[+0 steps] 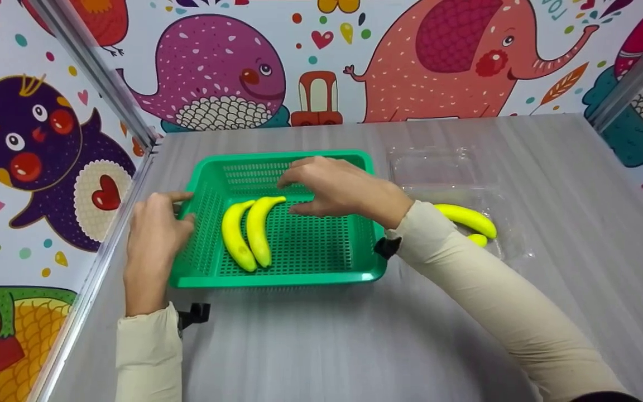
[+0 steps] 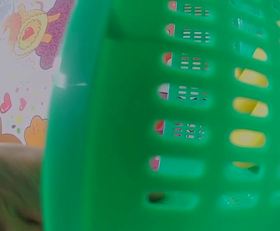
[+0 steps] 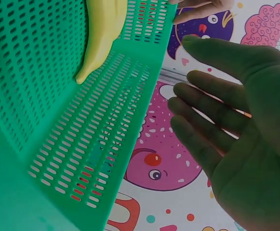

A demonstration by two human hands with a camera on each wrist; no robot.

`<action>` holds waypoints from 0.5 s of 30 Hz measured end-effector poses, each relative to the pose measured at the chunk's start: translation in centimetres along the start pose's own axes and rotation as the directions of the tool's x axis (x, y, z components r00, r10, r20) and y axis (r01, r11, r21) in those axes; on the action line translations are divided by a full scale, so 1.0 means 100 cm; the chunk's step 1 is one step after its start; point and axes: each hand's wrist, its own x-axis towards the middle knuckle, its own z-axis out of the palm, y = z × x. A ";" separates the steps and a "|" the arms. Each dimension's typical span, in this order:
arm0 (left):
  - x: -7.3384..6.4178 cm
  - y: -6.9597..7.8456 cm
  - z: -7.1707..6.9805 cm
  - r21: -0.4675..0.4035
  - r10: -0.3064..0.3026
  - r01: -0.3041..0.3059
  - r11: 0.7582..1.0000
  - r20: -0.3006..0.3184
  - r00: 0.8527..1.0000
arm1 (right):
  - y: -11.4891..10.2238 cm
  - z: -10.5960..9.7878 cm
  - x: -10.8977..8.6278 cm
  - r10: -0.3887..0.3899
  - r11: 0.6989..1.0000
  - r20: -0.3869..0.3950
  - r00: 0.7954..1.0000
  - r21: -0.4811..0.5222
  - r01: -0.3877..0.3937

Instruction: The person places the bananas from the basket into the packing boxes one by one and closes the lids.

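Note:
Two yellow bananas (image 1: 258, 231) lie side by side in a green plastic basket (image 1: 277, 282) with slotted walls. My left hand (image 1: 154, 234) is at the basket's left rim, index finger and thumb spread apart with their tips right at the edge. Over the far middle of the basket, my right hand (image 1: 327, 187) hovers palm down, to the right of the bananas. Its fingers (image 3: 197, 134) are loosely extended in the right wrist view, and the palm is bare. The left wrist view faces the basket wall (image 2: 111, 120) closely, with yellow showing through the slots.
Right of the basket lies a clear plastic container (image 1: 433, 167), with more yellow bananas (image 1: 469, 219) partly behind my right sleeve. The grey table (image 1: 299, 346) meets printed cartoon panels (image 1: 327, 56) at the back and left. Metal posts (image 1: 98, 72) stand at the corners.

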 end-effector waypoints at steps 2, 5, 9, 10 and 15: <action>-0.001 -0.001 0.000 0.002 -0.002 0.002 1.000 -0.005 1.000 | -0.001 0.001 0.004 -0.006 1.000 0.002 1.000 0.002 0.006; -0.002 -0.001 0.000 -0.002 -0.002 0.002 1.000 -0.018 1.000 | -0.002 0.003 0.010 -0.021 1.000 0.010 1.000 0.009 0.021; -0.002 -0.001 0.001 -0.010 -0.002 0.002 1.000 -0.024 1.000 | -0.003 0.007 0.017 -0.032 0.999 0.019 0.999 0.024 0.032; -0.002 0.000 0.001 -0.011 -0.005 0.005 1.000 -0.019 1.000 | -0.003 0.008 0.018 -0.033 0.999 0.021 0.999 0.028 0.032; -0.001 0.002 0.002 -0.009 -0.017 0.017 1.000 0.012 1.000 | -0.004 0.013 0.024 -0.042 0.999 0.024 0.999 0.031 0.041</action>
